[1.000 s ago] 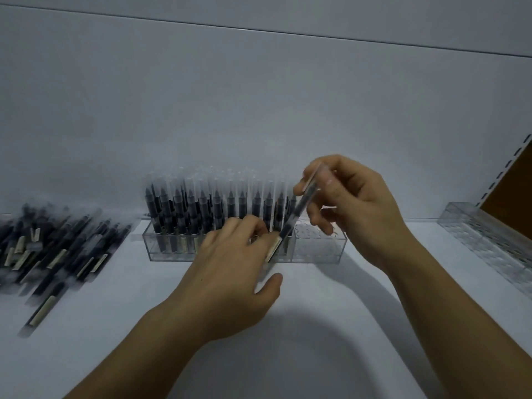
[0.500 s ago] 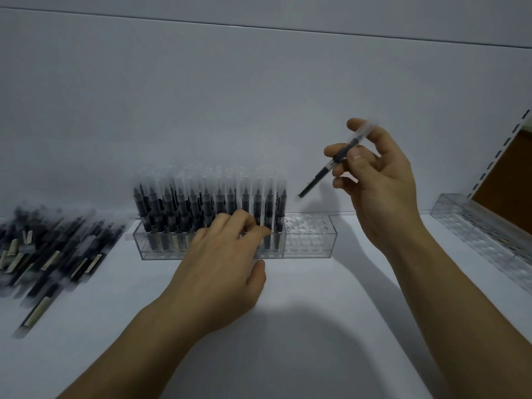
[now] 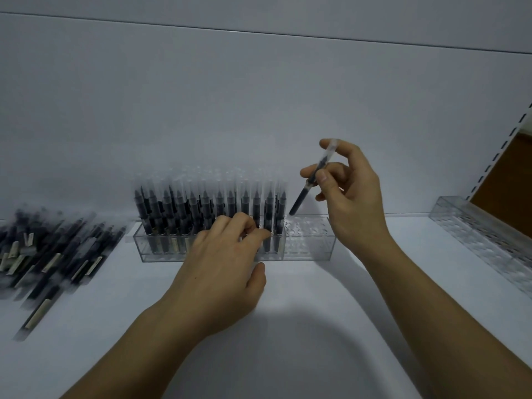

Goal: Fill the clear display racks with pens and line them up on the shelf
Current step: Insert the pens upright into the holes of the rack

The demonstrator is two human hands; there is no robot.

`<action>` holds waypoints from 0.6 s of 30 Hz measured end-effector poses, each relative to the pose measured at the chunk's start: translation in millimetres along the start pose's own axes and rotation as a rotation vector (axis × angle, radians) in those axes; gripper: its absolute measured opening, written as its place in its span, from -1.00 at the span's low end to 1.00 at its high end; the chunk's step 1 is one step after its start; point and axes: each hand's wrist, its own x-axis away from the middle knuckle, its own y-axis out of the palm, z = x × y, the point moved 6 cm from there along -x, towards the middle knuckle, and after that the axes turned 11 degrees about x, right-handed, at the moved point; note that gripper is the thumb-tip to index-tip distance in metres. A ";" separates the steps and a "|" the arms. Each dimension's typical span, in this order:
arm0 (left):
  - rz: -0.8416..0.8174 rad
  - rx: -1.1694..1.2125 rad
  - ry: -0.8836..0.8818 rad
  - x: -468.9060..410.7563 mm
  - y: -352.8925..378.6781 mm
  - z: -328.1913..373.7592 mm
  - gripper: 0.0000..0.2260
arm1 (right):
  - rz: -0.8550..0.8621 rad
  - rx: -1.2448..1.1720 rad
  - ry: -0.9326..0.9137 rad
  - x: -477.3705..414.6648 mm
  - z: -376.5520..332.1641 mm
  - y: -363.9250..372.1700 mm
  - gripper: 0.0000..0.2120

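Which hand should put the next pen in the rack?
Right hand: it pinches a black clear-capped pen, tip just above the empty holes of the clear plastic rack. The left hand rests on the filled side.

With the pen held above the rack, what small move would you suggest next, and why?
I would probably lower the right hand so the pen enters an empty hole: its dark end hovers over the unfilled right section of the rack.
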 end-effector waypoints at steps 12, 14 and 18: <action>0.010 0.026 0.000 -0.3 2.0 0.9 -0.52 | -0.158 0.074 -0.015 -3.0 18.2 28.8 -0.60; 0.013 0.032 0.000 -0.3 2.1 2.4 -0.50 | -0.184 0.104 -0.015 -3.3 20.7 32.1 -0.59; -0.017 0.050 -0.002 -0.1 4.8 4.6 -0.43 | -0.201 0.169 -0.030 -2.9 22.2 33.2 -0.59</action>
